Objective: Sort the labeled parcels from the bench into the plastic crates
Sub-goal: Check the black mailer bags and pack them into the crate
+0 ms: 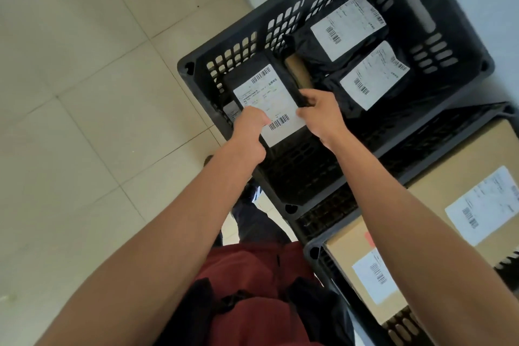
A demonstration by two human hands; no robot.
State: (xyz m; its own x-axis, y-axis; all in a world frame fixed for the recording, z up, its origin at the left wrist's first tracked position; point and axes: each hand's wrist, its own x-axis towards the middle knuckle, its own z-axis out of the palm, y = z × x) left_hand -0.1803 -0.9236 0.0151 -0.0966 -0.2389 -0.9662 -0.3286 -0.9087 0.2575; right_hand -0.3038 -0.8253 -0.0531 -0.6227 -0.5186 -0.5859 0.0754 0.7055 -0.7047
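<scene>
L hand (251, 123): grips near edge of black parcel (266, 98), thumb on its white label.
R hand (320, 115): pinches parcel's right edge.
Parcel: held over dark crate (455, 22), w/ two labeled black bags inside.

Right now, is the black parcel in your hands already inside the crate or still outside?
Inside, still held. The black parcel sits below the dark crate's rim, gripped by left hand and right hand.

The dark slatted plastic crate (455, 45) is open-topped; two black labelled bags (351, 45) crowd its far-right corner, while bare floor remains along its near edge.
</scene>
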